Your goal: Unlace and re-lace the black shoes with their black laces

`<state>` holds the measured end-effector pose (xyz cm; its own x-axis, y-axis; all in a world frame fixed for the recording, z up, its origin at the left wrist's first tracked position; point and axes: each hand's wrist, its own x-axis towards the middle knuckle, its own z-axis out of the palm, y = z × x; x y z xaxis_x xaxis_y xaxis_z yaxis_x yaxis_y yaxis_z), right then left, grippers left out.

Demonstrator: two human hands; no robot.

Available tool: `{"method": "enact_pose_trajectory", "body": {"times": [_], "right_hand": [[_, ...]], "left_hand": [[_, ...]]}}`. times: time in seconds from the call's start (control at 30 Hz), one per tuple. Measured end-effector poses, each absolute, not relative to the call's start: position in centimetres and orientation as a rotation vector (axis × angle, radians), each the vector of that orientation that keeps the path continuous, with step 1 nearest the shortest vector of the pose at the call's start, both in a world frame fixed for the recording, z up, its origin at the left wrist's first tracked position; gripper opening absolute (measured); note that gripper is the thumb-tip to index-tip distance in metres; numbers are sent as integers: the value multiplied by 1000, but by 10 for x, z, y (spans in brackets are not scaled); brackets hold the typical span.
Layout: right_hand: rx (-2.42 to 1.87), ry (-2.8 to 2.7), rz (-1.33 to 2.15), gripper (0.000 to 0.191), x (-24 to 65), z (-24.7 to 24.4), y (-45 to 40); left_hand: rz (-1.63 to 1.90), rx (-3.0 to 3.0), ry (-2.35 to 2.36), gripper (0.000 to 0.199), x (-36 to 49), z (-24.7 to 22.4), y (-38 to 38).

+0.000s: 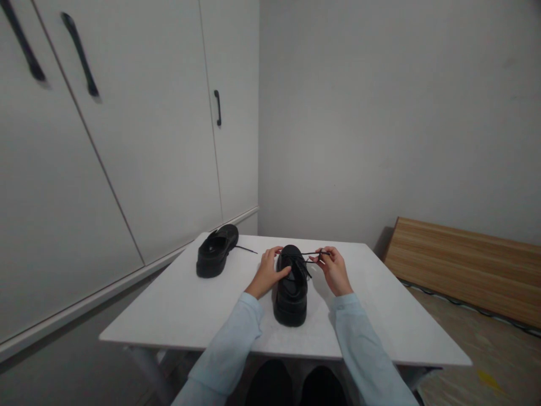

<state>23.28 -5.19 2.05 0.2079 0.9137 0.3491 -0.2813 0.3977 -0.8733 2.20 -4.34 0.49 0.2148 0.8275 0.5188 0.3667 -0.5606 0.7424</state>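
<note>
A black lace-up shoe stands on the white table in front of me, toe pointing away. My left hand grips its left side near the toe, thumb over the tongue area and fingers around the outer edge. To the right of the shoe, my right hand pinches the black shoelace, which stretches sideways from the eyelets. Part of the lace loops between my right fingers. The second black shoe rests at the table's far left, with one lace end trailing to its right.
The white table holds both shoes. White cabinets with black handles line the left side, close to the table edge. A wood-grain board leans by the wall at right. My knees are under the near edge.
</note>
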Motion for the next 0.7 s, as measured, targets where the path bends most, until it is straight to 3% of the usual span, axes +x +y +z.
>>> {"method": "enact_pose_trajectory", "body": {"times": [0.7], "right_hand": [[-1144,-1245,200,19,238,19,-54]], "left_hand": [[1316,2017,1088,54,23,4,-42]]}}
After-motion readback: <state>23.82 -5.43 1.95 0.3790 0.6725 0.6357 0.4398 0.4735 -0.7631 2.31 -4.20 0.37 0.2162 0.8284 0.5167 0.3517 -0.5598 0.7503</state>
